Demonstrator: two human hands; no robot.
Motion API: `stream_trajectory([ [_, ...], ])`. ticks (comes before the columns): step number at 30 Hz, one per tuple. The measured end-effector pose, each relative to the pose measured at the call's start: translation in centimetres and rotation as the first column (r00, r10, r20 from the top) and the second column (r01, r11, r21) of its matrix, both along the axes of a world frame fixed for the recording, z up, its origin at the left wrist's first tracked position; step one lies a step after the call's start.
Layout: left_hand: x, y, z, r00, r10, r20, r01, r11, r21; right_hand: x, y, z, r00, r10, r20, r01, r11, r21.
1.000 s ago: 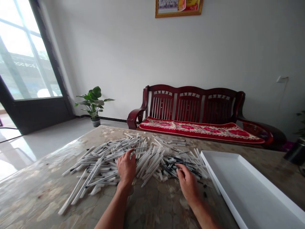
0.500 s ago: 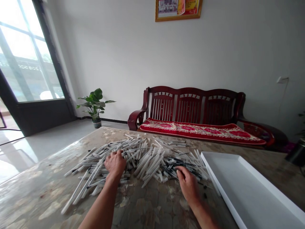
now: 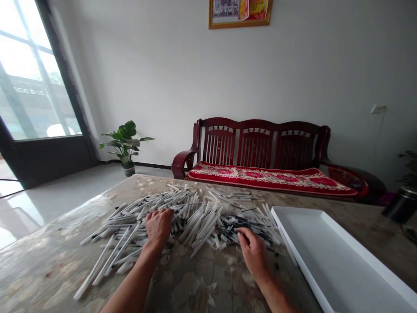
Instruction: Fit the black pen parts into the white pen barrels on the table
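Note:
A wide heap of thin white tubes (image 3: pixel 202 226), resembling pen barrels and many with dark ends, covers the middle of the table. My left hand (image 3: pixel 158 227) rests over the heap's left part, fingers curled and closed; what they grip is hidden. Slim black pieces (image 3: pixel 243 224) lie mixed in at the heap's right. Beside these is my right hand (image 3: pixel 254 253), thumb and forefinger pinched together. Anything in that pinch is too small or too hidden to make out. Several longer white tubes (image 3: pixel 112 256) stick out to the left of my left forearm.
A shallow white tray (image 3: pixel 342 252) stands right of the heap. The patterned table (image 3: pixel 192 282) reaches towards a dark red wooden bench (image 3: pixel 256 143) with a red floral cover. A potted plant (image 3: pixel 124 141) is on the floor at left; a dark canister (image 3: pixel 402 204) stands far right.
The view has turned slightly to the right. My left hand has shifted a little right and nearer to me over the tubes. My right hand keeps its place by the black pieces.

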State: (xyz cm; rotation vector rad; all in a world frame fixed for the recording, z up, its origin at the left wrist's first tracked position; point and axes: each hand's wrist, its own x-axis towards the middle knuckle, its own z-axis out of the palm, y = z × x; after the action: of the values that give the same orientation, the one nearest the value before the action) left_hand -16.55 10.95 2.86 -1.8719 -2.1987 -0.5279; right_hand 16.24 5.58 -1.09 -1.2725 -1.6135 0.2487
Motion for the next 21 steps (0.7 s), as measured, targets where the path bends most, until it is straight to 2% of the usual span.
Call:
stream_trajectory([
  [3, 2.1, -0.2, 0.0, 0.99, -0.136, 0.021, 0.133, 0.985, 0.108, -0.1, 0.0, 0.0, 1.0, 0.006, -0.006, -0.006, 1.0, 0.004],
  [6, 5.4, -1.1, 0.1, 0.949, -0.316, 0.012, 0.309, 0.933, 0.184, -0.2, -0.2, 0.5, 1.0, -0.013, -0.017, 0.012, 1.0, -0.013],
  [9, 9.4, -2.7, 0.3, 0.848, -0.529, -0.018, 0.521, 0.829, 0.201, -0.5, -0.8, 1.5, 0.999, -0.031, -0.007, 0.031, 0.998, -0.053],
  [12, 13.1, -4.4, 0.3, 0.719, -0.692, -0.061, 0.689, 0.699, 0.191, -0.7, -1.3, 2.4, 0.998, -0.05, 0.038, 0.054, 0.993, -0.105],
  [15, 15.3, -5.3, -0.3, 0.655, -0.752, -0.077, 0.747, 0.628, 0.219, -0.8, -1.4, 2.6, 0.994, -0.054, 0.092, 0.066, 0.989, -0.134],
  [18, 16.0, -5.1, -1.3, 0.659, -0.751, -0.053, 0.732, 0.624, 0.273, -0.6, -1.1, 2.2, 0.996, -0.048, 0.08, 0.059, 0.99, -0.131],
  [21, 15.6, -4.5, -2.1, 0.647, -0.762, -0.008, 0.726, 0.614, 0.31, -0.5, -0.8, 1.9, 1.0, -0.001, -0.011, 0.0, 0.993, -0.117],
])
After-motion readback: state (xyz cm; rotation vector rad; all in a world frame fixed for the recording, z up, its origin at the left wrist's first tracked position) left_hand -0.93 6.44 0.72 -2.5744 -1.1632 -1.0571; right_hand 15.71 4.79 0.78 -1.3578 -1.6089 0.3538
